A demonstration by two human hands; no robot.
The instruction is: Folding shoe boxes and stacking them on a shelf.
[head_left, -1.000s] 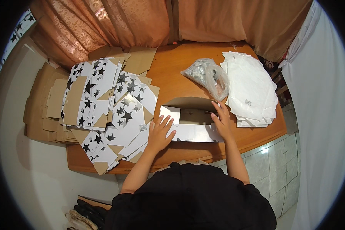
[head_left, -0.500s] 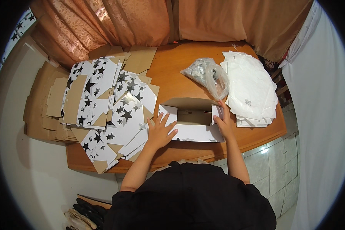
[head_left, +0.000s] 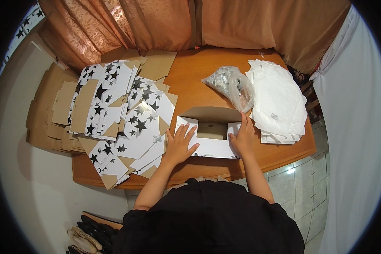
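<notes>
A small cardboard box (head_left: 216,148), white outside and brown inside, stands at the table's near edge in front of me. Its brown lid (head_left: 213,113) is raised along the far side, and narrow white flaps lie folded inward at both ends. My left hand (head_left: 180,146) rests with spread fingers on the left flap (head_left: 192,123). Against the right end lies my right hand (head_left: 243,137), fingers stretched out and thumb toward the right flap (head_left: 233,127). Between the flaps the brown inside of the box shows.
Flat white cardboard pieces with black stars (head_left: 142,122) lie heaped on the left, beside stacked brown cardboard (head_left: 51,114). A clear plastic bag (head_left: 230,84) of small packets sits behind the box. White sheets (head_left: 279,97) are piled on the wooden table (head_left: 186,76) at right.
My right hand has shifted slightly left and inward, and the right flap now lies flatter across the box's end. My left hand stays on the left flap.
</notes>
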